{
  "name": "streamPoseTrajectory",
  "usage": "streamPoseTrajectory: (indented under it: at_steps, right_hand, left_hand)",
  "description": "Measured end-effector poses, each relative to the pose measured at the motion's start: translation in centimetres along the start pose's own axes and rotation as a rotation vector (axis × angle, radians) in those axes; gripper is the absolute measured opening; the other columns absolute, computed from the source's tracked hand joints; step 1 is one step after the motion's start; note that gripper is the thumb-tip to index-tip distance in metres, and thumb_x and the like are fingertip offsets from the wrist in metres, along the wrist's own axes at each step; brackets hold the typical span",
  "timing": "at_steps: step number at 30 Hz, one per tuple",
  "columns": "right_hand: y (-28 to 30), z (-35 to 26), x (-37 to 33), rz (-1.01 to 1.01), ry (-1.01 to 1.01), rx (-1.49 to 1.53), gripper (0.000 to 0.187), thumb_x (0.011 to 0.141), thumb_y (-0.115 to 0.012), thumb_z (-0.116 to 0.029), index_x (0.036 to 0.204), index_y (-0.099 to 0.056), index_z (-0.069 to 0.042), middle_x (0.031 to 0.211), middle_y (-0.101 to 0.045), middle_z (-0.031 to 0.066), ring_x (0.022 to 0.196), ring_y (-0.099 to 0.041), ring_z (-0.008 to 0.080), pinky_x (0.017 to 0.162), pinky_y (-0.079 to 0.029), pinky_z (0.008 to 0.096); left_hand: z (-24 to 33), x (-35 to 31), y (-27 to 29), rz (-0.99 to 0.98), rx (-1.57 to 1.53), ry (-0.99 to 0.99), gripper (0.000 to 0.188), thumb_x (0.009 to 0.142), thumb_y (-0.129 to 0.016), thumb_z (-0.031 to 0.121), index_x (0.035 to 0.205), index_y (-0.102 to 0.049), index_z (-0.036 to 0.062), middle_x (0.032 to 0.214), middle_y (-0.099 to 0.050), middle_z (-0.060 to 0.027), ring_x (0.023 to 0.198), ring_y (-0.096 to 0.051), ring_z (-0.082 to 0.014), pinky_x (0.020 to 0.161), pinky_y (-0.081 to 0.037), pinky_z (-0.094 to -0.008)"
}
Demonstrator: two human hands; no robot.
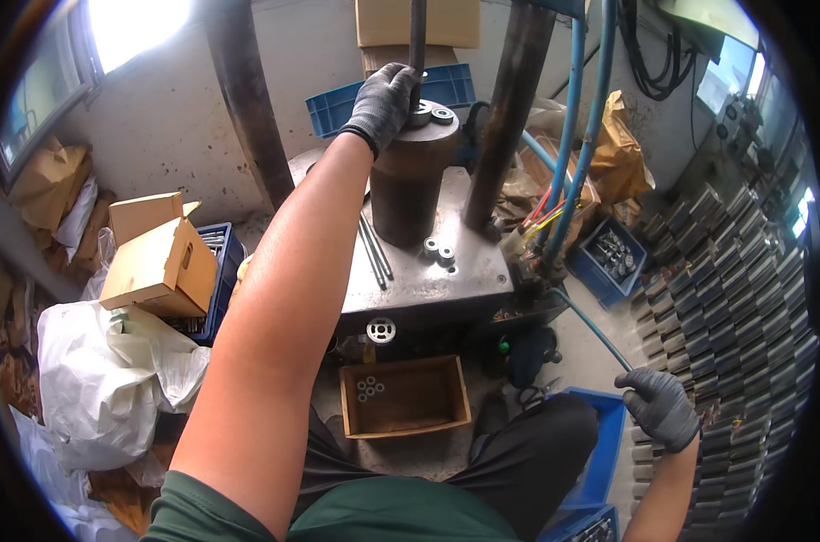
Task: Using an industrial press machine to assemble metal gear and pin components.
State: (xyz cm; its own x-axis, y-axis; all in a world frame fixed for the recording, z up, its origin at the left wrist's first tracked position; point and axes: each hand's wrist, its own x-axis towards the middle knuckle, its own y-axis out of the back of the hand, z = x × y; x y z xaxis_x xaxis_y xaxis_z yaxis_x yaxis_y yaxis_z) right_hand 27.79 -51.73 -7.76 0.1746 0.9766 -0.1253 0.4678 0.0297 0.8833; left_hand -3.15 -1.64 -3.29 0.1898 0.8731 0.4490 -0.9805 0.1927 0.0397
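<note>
My left hand (383, 104), in a grey glove, reaches to the top of a dark upright cylinder (407, 190). Its fingers curl beside a vertical steel rod (417, 36); what they grip is hidden. Next to them on the cylinder top lies a small ring-shaped metal part (441, 116). My right hand (660, 408), gloved as well, is closed round the end of a long thin lever (595, 327) at the lower right. On the metal press table (464, 282) sit a few small ring parts (439, 250) and some thin rods (374, 251).
Dark columns (509, 117) flank the cylinder. A wooden box (406, 432) holding several small rings stands below the table. Blue hoses (572, 117) run down on the right, near a blue bin (609, 262) and stacked metal pieces (726, 316). Cardboard (161, 266) and white sacks (103, 384) crowd the left.
</note>
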Motion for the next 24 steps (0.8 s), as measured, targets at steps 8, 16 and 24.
streamPoseTrajectory:
  at_steps: [8, 16, 24]
  right_hand:
    - [0.9, -0.9, 0.3, -0.097, 0.055, -0.062, 0.025, 0.085, -0.068, -0.010, 0.107, -0.074, -0.002, 0.099, -0.073, 0.0202, 0.091, -0.072, 0.0370, 0.081, -0.057, 0.0420]
    - [1.1, -1.3, 0.6, -0.094, 0.087, -0.103, 0.024, 0.086, -0.067, -0.007, 0.108, -0.074, -0.001, 0.099, -0.074, 0.0199, 0.091, -0.073, 0.0351, 0.082, -0.058, 0.0399]
    - [0.9, -0.9, 0.5, -0.124, 0.149, -0.211, 0.023, 0.086, -0.068, -0.006, 0.107, -0.075, -0.001, 0.097, -0.074, 0.0192, 0.087, -0.074, 0.0353, 0.081, -0.059, 0.0398]
  left_hand:
    - [0.1, -0.2, 0.1, 0.000, 0.070, -0.017, 0.035, 0.101, -0.054, 0.031, 0.115, -0.069, 0.0025, 0.088, -0.070, -0.0083, 0.078, -0.065, -0.0158, 0.076, -0.053, -0.0314]
    - [0.2, -0.3, 0.3, 0.011, 0.086, 0.000, 0.034, 0.100, -0.054, 0.030, 0.113, -0.070, 0.0029, 0.089, -0.071, -0.0100, 0.081, -0.066, -0.0173, 0.080, -0.053, -0.0322]
    - [-0.2, 0.2, 0.4, 0.015, 0.111, -0.043, 0.027, 0.102, -0.052, 0.025, 0.108, -0.069, 0.0040, 0.085, -0.066, -0.0056, 0.077, -0.062, -0.0141, 0.073, -0.050, -0.0284]
